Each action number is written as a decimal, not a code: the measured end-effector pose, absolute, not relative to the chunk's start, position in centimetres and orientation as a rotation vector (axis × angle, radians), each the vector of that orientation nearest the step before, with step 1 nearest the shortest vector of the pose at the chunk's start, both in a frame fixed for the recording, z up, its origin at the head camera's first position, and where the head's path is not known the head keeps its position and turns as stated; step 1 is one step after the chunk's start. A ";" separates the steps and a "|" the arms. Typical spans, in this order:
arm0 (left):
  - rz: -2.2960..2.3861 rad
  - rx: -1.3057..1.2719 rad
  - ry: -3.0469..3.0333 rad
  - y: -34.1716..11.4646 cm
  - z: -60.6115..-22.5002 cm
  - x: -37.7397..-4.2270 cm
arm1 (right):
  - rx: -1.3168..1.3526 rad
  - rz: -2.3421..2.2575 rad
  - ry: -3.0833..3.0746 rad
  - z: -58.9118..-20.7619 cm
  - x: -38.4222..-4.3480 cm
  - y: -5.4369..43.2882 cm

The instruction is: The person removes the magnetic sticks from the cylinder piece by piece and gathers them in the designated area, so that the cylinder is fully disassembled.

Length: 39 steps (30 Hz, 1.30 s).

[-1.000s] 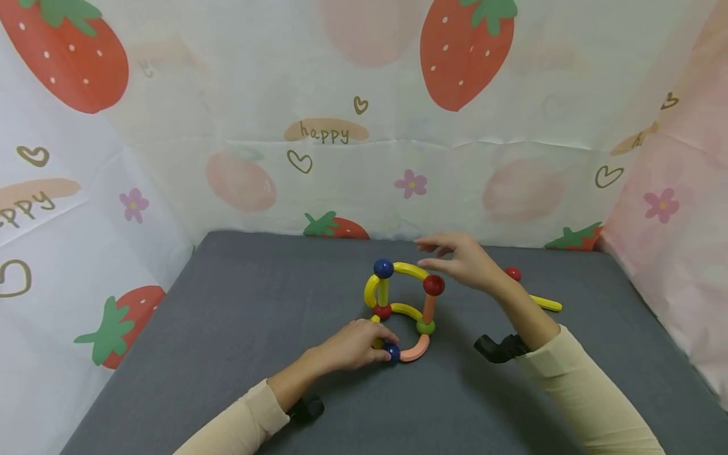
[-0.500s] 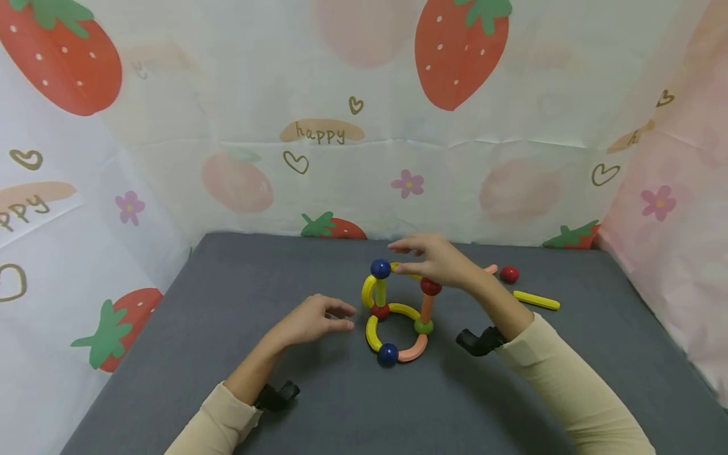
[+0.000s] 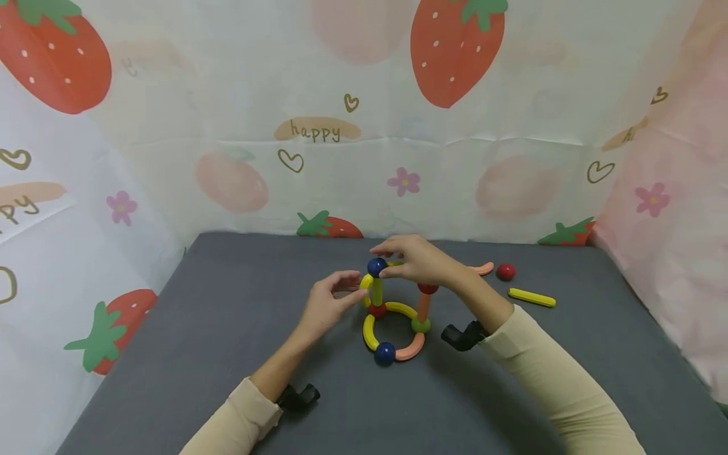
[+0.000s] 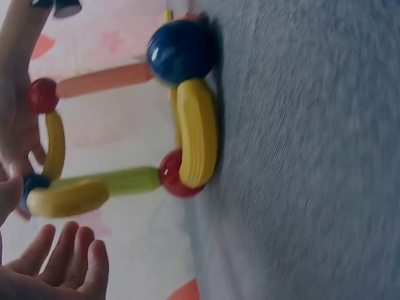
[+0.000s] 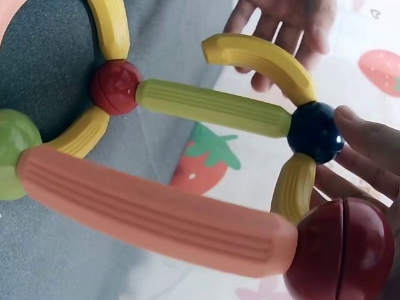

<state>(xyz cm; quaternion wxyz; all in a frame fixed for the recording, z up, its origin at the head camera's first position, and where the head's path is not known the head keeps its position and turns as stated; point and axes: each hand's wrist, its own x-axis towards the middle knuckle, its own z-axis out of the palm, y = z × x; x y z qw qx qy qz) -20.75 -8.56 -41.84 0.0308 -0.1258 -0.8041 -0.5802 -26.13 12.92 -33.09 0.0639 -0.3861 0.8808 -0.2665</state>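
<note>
**Ball-and-stick frame [image 3: 402, 309]: light, stiff, touchy joints**

Watching from across the room: it's standing around the middle of the counter [image 3: 227, 354]. Right grip [image 3: 421, 259] is pinching the upper blue ball [image 3: 376, 266], thumb to the near side. Left grip [image 3: 327, 303] has thumb and fingers spread by the yellow arc [image 5: 262, 59]; can't tell if they're touching it.

My guess is hard plastic, so light and not fragile, but the balls look glossy and probably slide under fingertips. The ridged sticks should hold better. The arc has one end free, so it'd likely swivel if bumped. I'd steady the green upright [image 3: 378, 292] or the lower red ball [image 3: 377, 310], since pulling up top could pop a joint.
</note>
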 end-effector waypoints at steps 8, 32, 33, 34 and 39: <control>-1.857 -0.352 -2.363 -7.2 -42.5 -20.7 | -1.196 -0.799 2.643 -33.4 -26.4 12.2; -2.099 -0.026 -2.348 -7.7 -43.1 -21.2 | -1.181 -0.798 2.674 -34.0 -26.2 12.3; -2.102 -0.024 -2.355 -7.8 -43.2 -21.3 | -1.180 -0.797 2.673 -33.9 -26.2 12.3; -2.107 -0.024 -2.360 -7.9 -43.2 -21.3 | -1.180 -0.794 2.673 -33.9 -26.2 12.3; -2.112 -0.017 -2.386 -8.6 -43.0 -21.5 | -1.190 -0.787 2.663 -33.6 -26.1 12.2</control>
